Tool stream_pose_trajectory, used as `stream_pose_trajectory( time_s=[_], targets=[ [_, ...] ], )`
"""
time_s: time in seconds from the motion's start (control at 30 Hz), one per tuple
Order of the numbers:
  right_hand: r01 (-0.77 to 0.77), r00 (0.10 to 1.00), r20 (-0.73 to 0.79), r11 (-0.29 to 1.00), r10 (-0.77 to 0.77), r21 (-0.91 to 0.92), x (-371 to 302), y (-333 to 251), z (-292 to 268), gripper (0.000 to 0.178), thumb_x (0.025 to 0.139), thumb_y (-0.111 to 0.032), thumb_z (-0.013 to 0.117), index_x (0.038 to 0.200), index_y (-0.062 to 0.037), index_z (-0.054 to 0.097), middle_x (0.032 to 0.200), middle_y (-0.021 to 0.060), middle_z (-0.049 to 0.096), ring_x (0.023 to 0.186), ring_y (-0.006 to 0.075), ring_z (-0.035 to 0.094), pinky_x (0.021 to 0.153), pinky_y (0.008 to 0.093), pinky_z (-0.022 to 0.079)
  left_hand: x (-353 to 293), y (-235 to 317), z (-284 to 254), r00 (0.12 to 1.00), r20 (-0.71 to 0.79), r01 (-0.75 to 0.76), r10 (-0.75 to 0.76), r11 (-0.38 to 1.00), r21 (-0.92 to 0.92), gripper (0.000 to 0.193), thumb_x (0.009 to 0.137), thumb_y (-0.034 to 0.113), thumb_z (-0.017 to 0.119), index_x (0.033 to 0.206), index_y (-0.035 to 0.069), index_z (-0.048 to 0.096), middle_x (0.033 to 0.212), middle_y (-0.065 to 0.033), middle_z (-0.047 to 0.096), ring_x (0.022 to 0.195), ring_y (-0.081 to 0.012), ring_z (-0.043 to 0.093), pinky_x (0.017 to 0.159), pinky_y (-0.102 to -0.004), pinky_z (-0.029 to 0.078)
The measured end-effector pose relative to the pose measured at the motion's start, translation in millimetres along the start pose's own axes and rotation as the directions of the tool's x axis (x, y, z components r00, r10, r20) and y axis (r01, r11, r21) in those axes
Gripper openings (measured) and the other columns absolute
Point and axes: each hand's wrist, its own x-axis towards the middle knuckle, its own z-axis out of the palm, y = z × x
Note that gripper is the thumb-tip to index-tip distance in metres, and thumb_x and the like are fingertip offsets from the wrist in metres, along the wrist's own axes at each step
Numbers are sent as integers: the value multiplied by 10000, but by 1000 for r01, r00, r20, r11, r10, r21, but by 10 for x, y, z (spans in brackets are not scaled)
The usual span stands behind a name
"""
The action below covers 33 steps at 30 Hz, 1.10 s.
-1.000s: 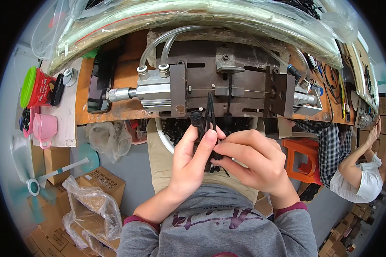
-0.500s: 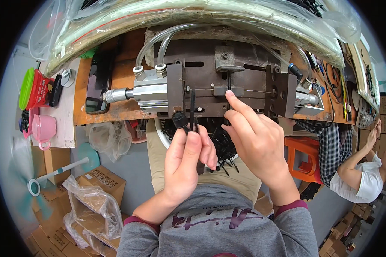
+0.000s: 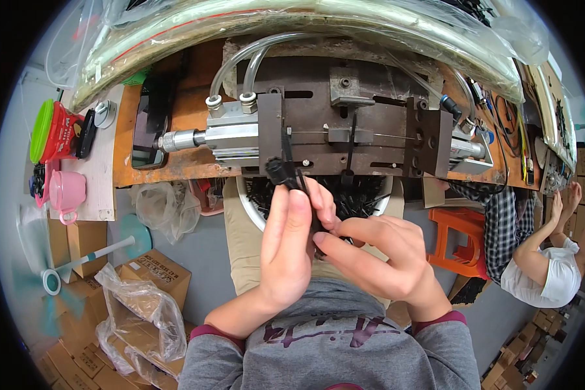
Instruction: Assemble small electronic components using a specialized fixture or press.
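Observation:
My left hand (image 3: 287, 250) is closed around several slim black plastic rods (image 3: 283, 173), one with a thick round head sticking out above the thumb. Thumb and forefinger of my right hand (image 3: 390, 257) come together at the lower part of this bunch, against the left fingers; what exactly they pinch is hidden. Beyond the hands, another slim black rod (image 3: 351, 148) stands across a small metal block (image 3: 338, 136) on a dark metal fixture (image 3: 383, 149). Its wider end points toward me. A thin wire runs sideways through the block.
A white basin (image 3: 246, 209) of black parts sits on my lap under the fixture. Silver cylinders (image 3: 234, 140) with clear hoses flank the fixture. A phone (image 3: 151, 140) and pink cup (image 3: 67, 192) are left; an orange stool (image 3: 450, 240) and another person (image 3: 543, 273) are right.
My right hand has left the rod at the metal block and come down to the bunch in my left hand. The rod stays on the fixture. The left hand has shifted slightly.

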Motion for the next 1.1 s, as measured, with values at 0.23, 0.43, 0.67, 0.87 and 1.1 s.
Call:
stream_pose_trajectory(
  time_s=[0.23, 0.43, 0.67, 0.87, 1.1],
  targets=[
    [-170, 967, -182, 983, 179, 65, 2, 79, -31, 308, 706, 64, 793, 998, 32, 704, 1179, 205, 647, 893, 275, 679, 716, 349, 582, 8, -108, -116, 998, -15, 67, -66, 996, 66, 222, 1105, 286, 380, 1054, 83, 452, 921, -33, 461, 842, -146, 463, 747, -296, 426],
    [-179, 983, -21, 946, 180, -271, 39, 318, 81, 299, 706, 6, 788, 979, -12, 670, 1282, 143, 664, 833, 237, 695, 724, 323, 561, 0, -33, -105, 1000, 21, -25, 23, 993, 116, 272, 1113, 318, 349, 1021, 82, 449, 800, -22, 444, 719, -144, 469, 662, -293, 436],
    [-185, 972, 59, 900, 226, -396, 177, 262, 47, 280, 700, -40, 799, 951, -37, 674, 1239, 87, 688, 671, 205, 649, 607, 313, 522, -2, 47, -84, 999, -26, -22, 24, 998, 54, 289, 1119, 320, 308, 1027, 79, 439, 823, -56, 491, 771, -176, 516, 729, -332, 474],
    [-214, 971, -101, 976, 216, 29, 148, 199, -41, 287, 702, -76, 862, 954, -42, 730, 983, 108, 732, 675, 193, 687, 557, 292, 535, 64, -11, -212, 982, 92, -180, 167, 971, 159, 234, 1118, 261, 292, 1064, 90, 443, 1270, -309, 617, 1246, -335, 583, 1096, -456, 404],
    [-10, 1000, -21, 998, 11, 59, 56, 112, -48, 307, 657, -69, 876, 942, -47, 765, 958, 104, 731, 754, 216, 719, 606, 301, 573, 45, 68, -83, 995, 103, 8, -21, 992, 127, 296, 1115, 283, 299, 1110, 52, 485, 1257, -341, 617, 1208, -319, 617, 1072, -416, 445]
  ],
)
